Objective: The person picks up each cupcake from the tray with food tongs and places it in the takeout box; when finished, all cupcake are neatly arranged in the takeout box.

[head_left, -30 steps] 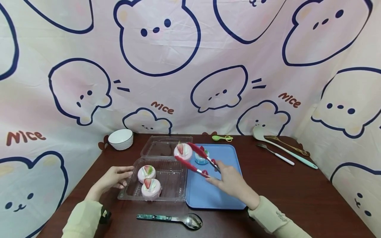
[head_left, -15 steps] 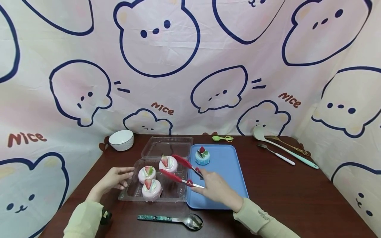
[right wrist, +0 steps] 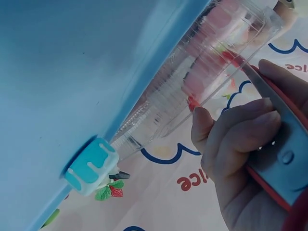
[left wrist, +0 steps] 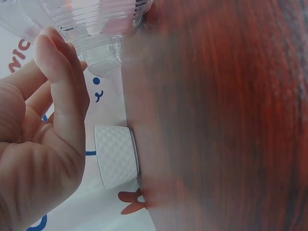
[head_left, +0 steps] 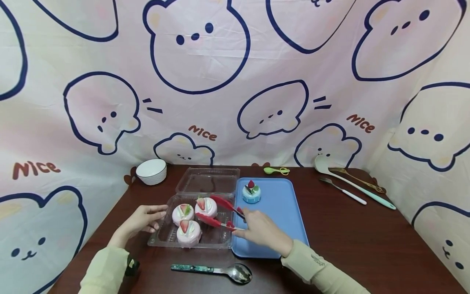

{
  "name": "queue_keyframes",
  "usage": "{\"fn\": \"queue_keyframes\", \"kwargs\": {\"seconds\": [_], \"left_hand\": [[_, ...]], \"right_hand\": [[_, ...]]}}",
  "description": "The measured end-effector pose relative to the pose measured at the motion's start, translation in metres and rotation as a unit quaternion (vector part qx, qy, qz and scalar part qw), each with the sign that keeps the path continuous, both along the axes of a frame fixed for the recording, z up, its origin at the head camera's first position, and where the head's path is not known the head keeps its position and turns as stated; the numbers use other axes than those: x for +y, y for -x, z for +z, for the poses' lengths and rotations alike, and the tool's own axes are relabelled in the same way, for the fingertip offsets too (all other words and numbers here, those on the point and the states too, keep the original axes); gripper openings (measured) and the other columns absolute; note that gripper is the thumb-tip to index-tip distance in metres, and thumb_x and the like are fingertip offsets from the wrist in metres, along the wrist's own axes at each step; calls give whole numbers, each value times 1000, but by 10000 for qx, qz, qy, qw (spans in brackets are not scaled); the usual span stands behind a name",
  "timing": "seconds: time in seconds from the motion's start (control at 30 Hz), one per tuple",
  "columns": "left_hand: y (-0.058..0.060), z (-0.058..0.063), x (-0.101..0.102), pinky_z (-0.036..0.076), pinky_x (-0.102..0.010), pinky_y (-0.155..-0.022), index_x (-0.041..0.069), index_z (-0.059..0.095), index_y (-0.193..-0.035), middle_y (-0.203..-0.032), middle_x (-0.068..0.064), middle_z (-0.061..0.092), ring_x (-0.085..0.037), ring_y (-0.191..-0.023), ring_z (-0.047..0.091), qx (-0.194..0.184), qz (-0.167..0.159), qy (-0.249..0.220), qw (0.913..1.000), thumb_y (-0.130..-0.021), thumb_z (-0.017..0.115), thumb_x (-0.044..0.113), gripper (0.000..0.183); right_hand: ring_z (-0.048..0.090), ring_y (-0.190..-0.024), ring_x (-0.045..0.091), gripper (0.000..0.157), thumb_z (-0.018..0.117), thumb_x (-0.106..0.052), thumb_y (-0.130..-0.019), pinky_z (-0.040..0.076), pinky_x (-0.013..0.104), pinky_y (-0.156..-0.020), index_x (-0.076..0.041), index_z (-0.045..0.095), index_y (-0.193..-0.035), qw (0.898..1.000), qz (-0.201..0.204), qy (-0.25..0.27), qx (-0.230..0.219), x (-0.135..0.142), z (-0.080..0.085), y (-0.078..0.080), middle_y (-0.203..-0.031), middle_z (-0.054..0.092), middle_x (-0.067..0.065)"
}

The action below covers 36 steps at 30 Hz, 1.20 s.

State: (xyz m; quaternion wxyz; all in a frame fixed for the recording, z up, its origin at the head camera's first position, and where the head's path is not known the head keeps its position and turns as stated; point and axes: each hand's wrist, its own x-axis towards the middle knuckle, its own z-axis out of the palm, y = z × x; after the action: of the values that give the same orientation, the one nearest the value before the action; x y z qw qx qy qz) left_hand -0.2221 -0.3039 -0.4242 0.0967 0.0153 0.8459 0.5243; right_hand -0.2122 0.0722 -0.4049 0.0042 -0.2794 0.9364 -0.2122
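My right hand (head_left: 262, 230) grips red-tipped tongs (head_left: 220, 222) over the clear plastic box (head_left: 216, 241). The tong tips lie on either side of a pink strawberry-topped cake (head_left: 207, 208) inside the box. Two similar pink cakes, a rear one (head_left: 182, 213) and a front one (head_left: 189, 236), sit beside it on the left. At the box's left rim, my left hand (head_left: 141, 222) has its fingertips right against the plastic, fingers relaxed. In the right wrist view, the tongs' metal arm (right wrist: 284, 144) runs through the curled fingers.
A blue tray (head_left: 279, 220) adjoins the box, bearing a blue cake (head_left: 251, 193). A spoon (head_left: 238, 272) lies in front. Behind are a white bowl (head_left: 151, 172) and small green scissors-like utensil (head_left: 276, 170). At right lie a ladle (head_left: 360, 185) and a fork (head_left: 343, 190).
My right hand has brought the tongs and the pink cake left from above the tray edge and down into the box beside the other two. The left hand stays at the rim.
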Motion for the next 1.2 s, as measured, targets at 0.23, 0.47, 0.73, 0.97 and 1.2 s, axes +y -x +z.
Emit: {"fn": "queue_keyframes", "kwargs": {"seconds": [0.23,0.47,0.73,0.97,1.2], "left_hand": [[0,1,1,51,-29,-54,-6,41,-132,-84,-10,55,-16,-57,56,-59,65,-27,10000,-89,58,26,56],[1,2,1,51,-29,-53,-7,42,-131,-80,-9,54,-15,-56,55,-98,69,-53,9999,-90,57,23,53],[0,2,1,51,-29,-54,-7,42,-131,-79,-9,54,-15,-56,55,-99,53,-64,9999,-90,57,23,53],[-1,2,0,51,-29,-53,-7,41,-131,-81,-10,54,-15,-56,55,-63,9,-77,9999,-90,56,22,53],[0,1,1,52,-30,-54,-7,41,-131,-79,-9,54,-15,-56,55,-81,17,-85,9999,-90,56,22,52]], "right_hand": [[43,-45,7,57,67,-46,-77,35,23,-40,-1,53,-109,9999,20,-106,-30,-4,-1,1,-57,46,-3],[39,-38,7,59,68,-45,-77,30,22,-36,1,53,-112,9998,116,-124,-134,-9,1,1,-51,44,-3],[38,-41,7,50,70,-43,-76,30,22,-37,-2,55,-100,9995,138,-112,-242,-12,5,4,-54,45,-2],[30,-39,6,57,70,-43,-75,25,22,-37,1,55,-108,9991,125,-277,-291,-13,11,6,-49,40,-3],[29,-39,6,55,72,-41,-74,24,22,-37,0,56,-106,9987,162,-431,-231,-14,16,5,-47,38,-4]]}}
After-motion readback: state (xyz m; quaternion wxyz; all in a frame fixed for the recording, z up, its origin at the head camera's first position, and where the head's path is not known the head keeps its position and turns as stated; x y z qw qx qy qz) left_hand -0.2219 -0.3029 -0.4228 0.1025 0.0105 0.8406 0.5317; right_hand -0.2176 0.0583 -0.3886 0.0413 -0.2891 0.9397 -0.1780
